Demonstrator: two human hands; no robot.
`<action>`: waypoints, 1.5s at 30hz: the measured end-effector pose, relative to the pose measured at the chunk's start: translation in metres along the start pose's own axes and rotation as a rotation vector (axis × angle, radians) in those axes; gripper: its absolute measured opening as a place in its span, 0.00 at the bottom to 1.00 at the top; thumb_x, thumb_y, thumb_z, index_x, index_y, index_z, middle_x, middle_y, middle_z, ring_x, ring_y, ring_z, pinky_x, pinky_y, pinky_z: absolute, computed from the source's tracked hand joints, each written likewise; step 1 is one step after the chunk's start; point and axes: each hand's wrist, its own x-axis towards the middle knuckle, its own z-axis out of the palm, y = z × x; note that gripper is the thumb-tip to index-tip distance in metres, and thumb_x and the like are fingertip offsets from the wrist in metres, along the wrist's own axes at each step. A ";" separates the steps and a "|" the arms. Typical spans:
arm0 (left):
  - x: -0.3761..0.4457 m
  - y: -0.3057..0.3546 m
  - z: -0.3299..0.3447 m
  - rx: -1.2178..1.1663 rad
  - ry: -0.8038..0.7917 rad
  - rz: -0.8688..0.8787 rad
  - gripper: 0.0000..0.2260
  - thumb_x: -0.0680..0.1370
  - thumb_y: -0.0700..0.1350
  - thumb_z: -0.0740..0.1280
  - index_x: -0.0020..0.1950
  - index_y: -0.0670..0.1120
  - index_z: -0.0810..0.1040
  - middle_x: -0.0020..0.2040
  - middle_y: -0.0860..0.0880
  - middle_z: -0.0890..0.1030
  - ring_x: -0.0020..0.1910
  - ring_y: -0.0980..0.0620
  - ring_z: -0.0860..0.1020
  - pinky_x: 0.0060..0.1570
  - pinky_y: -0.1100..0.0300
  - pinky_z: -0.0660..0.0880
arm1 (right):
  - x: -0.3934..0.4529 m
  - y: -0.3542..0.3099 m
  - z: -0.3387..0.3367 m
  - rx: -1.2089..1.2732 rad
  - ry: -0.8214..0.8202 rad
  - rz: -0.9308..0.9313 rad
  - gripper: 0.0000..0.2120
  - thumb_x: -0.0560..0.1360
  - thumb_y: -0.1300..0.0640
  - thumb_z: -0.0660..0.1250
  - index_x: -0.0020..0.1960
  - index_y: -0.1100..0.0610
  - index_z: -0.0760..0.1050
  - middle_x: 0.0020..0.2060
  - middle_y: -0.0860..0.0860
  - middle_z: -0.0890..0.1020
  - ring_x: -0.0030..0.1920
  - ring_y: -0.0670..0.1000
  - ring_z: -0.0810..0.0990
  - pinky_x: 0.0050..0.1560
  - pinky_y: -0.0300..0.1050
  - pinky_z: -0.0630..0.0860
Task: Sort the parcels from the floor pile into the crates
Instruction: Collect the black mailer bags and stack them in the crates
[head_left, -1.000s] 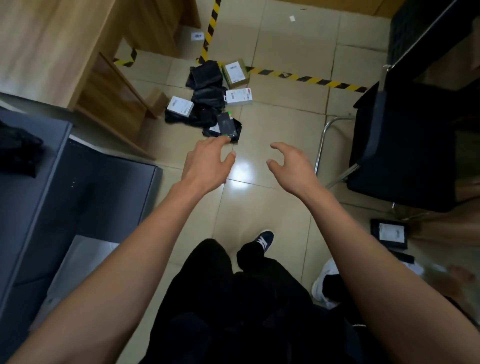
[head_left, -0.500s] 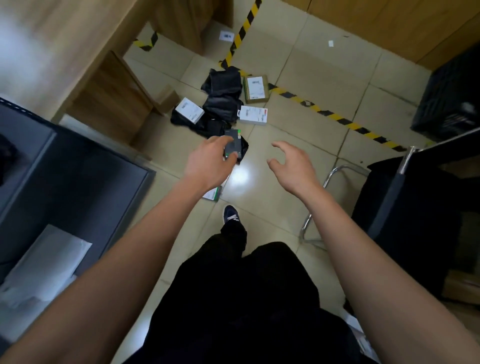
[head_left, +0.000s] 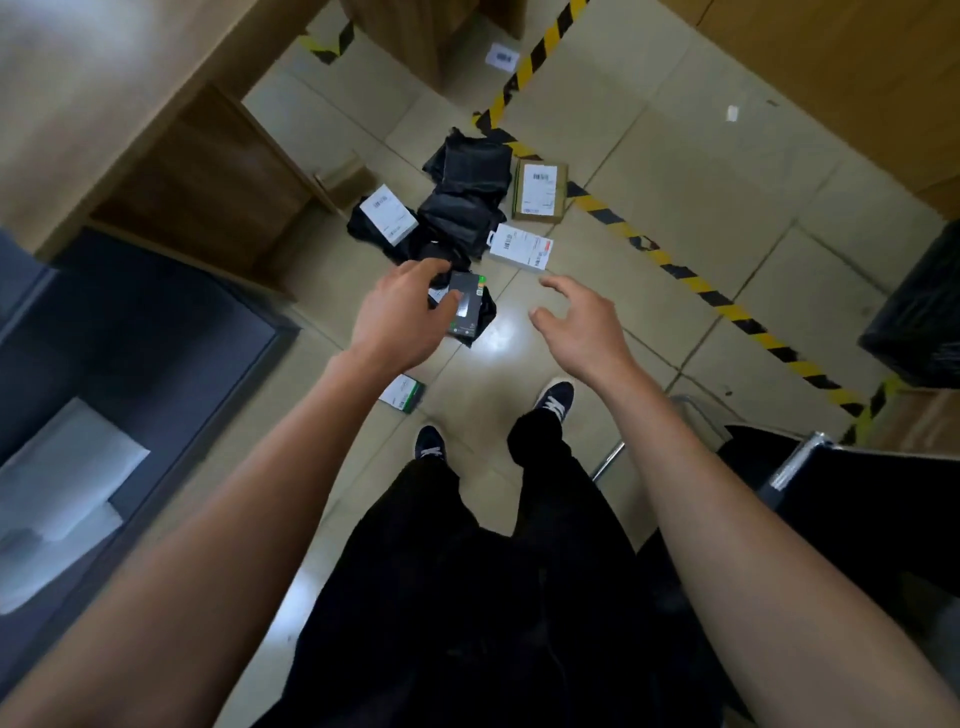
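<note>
The floor pile lies ahead on the tiles: black poly bags (head_left: 465, 208), a brown carton (head_left: 537, 189) with a white label, a white box (head_left: 519, 247), another white box (head_left: 388, 214), and a black box with a green edge (head_left: 466, 306). A small white-and-green box (head_left: 402, 393) lies apart, near my left foot. My left hand (head_left: 402, 317) hovers above the pile with fingers spread, overlapping the black box in view; it holds nothing. My right hand (head_left: 582, 325) hangs to the right of it, fingers relaxed and empty.
A dark grey crate (head_left: 156, 332) stands at my left with white padded parcels (head_left: 57, 493) inside. A black crate (head_left: 919, 322) sits at the right edge, a black chair (head_left: 857, 499) at lower right. Wooden furniture (head_left: 171, 171) borders the pile. Yellow-black tape (head_left: 696, 283) crosses the floor.
I have stepped closer to the pile, which now lies nearer below my hands. Both hands stay stretched out and empty. The small white-and-green box came into view.
</note>
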 end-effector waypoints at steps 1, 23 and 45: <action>0.007 0.008 0.005 -0.024 -0.001 -0.026 0.21 0.83 0.54 0.62 0.75 0.51 0.71 0.71 0.49 0.76 0.69 0.45 0.73 0.64 0.50 0.71 | 0.011 0.003 -0.009 -0.012 -0.019 -0.010 0.22 0.80 0.53 0.65 0.74 0.52 0.72 0.71 0.49 0.75 0.73 0.52 0.69 0.70 0.47 0.66; 0.096 -0.097 0.059 -0.360 0.089 -0.466 0.20 0.81 0.53 0.64 0.72 0.48 0.75 0.67 0.46 0.79 0.67 0.43 0.75 0.65 0.46 0.73 | 0.211 -0.059 0.084 -0.314 -0.430 -0.158 0.21 0.81 0.52 0.65 0.73 0.51 0.72 0.67 0.49 0.78 0.65 0.51 0.76 0.56 0.35 0.65; 0.297 -0.154 0.204 -0.494 0.008 -0.525 0.16 0.83 0.48 0.66 0.70 0.46 0.77 0.65 0.46 0.79 0.63 0.48 0.76 0.57 0.65 0.66 | 0.436 0.072 0.173 -0.389 -0.572 -0.057 0.20 0.80 0.57 0.66 0.72 0.51 0.73 0.67 0.53 0.77 0.66 0.51 0.75 0.49 0.29 0.63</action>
